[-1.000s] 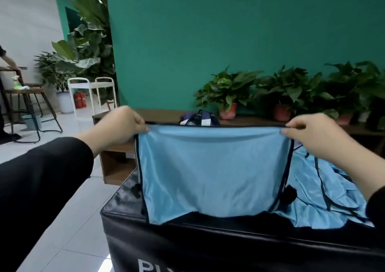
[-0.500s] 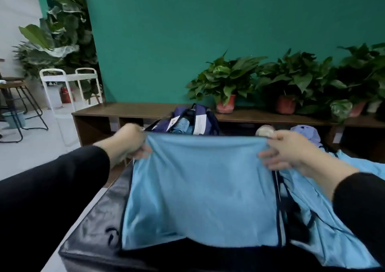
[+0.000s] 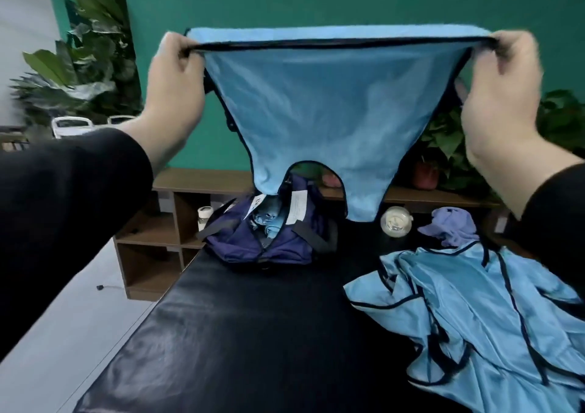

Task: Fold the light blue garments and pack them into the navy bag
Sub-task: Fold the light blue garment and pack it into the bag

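You hold the light blue shorts (image 3: 326, 108) up by the waistband, left hand (image 3: 177, 77) and right hand (image 3: 503, 86) each pinching a corner, apparently to let the cloth hang flat for folding. Directly below the shorts sits the navy bag (image 3: 272, 238), unzipped on the black bench (image 3: 237, 333); its white tags (image 3: 296, 207) are unreadable. More light blue garments (image 3: 474, 311) lie right of the bag.

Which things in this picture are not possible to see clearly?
- Head view: navy bag, its contents mostly hidden by its own flaps and the held shorts.
- White tags: print too small.
- Garment pile: cut off by the right edge.
- Plants: partly behind the right hand.
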